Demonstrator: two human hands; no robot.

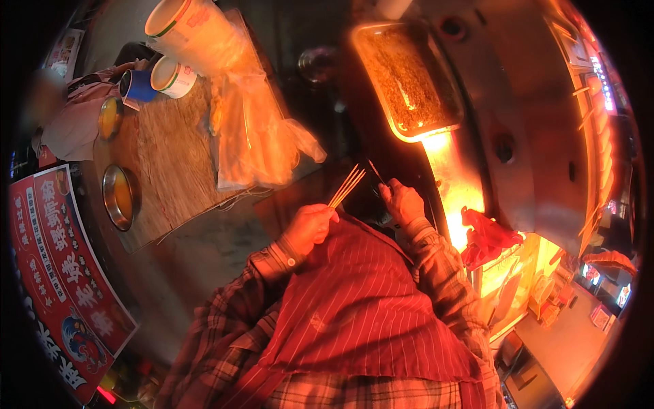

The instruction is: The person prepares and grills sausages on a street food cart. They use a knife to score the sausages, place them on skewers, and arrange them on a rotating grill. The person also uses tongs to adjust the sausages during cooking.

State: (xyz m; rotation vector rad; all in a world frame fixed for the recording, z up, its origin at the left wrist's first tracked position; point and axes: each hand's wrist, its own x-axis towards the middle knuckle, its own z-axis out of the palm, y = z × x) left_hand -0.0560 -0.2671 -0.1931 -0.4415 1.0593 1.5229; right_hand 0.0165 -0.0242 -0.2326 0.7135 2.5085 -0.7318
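In front of my striped red apron (354, 300), my left hand (310, 226) is closed around several thin wooden skewers (349, 185), which fan out a little at their upper ends. My right hand (405, 202) grips a slender dark tool (375, 170) that points up and left, close to the skewer tips. Its kind cannot be made out, and its lower part is hidden in the fingers. A gap separates the two hands.
A metal tray (452, 112) of brown, glistening contents stands ahead to the right, above a brightly glowing strip (446, 178). A red cloth (487, 237) hangs nearby. Left, a wooden board (163, 146) carries clear plastic bags (255, 129), paper tubs (176, 78) and a metal bowl (120, 198).
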